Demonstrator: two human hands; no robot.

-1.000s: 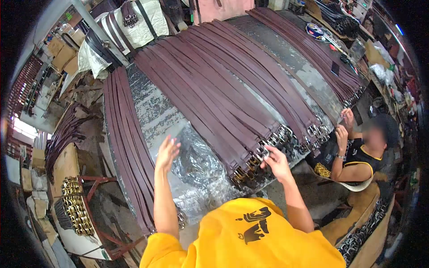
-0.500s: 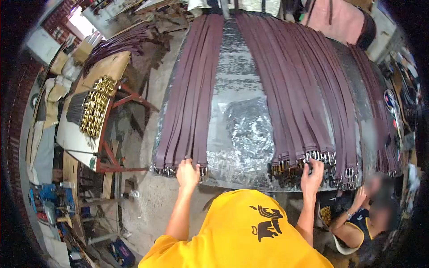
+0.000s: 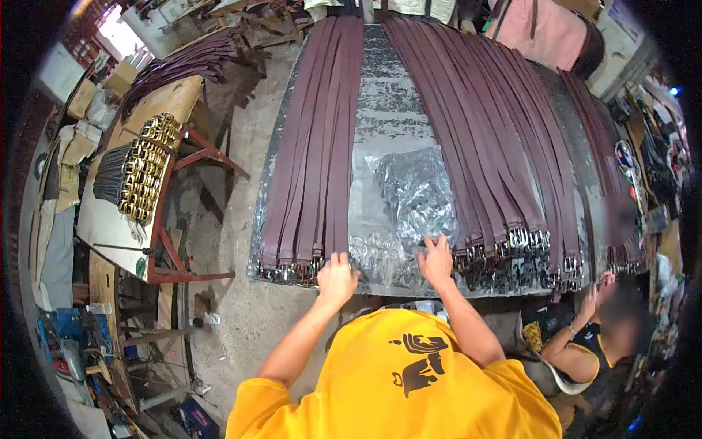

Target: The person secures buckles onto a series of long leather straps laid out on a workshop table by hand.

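Left hand [image 3: 336, 282]: at near right corner of left belts [image 3: 313, 146], by their buckles [image 3: 281, 274]; grip can't tell, fingers hide it.
Right hand [image 3: 436, 262]: released, fingers spread, at near edge of clear plastic [image 3: 420, 194]; contact unclear.
Left belts: brown, flat on tabletop [image 3: 391, 132], running from left hand toward 11 o'clock; buckles at 9.
Right belts [image 3: 486, 132]: from right hand, straps toward 1 o'clock, metal buckles [image 3: 528, 238] at 3.
Plastic: crumpled, between belt groups, right hand's 12.
Other person [image 3: 581, 358]: 4 o'clock, past right belts.
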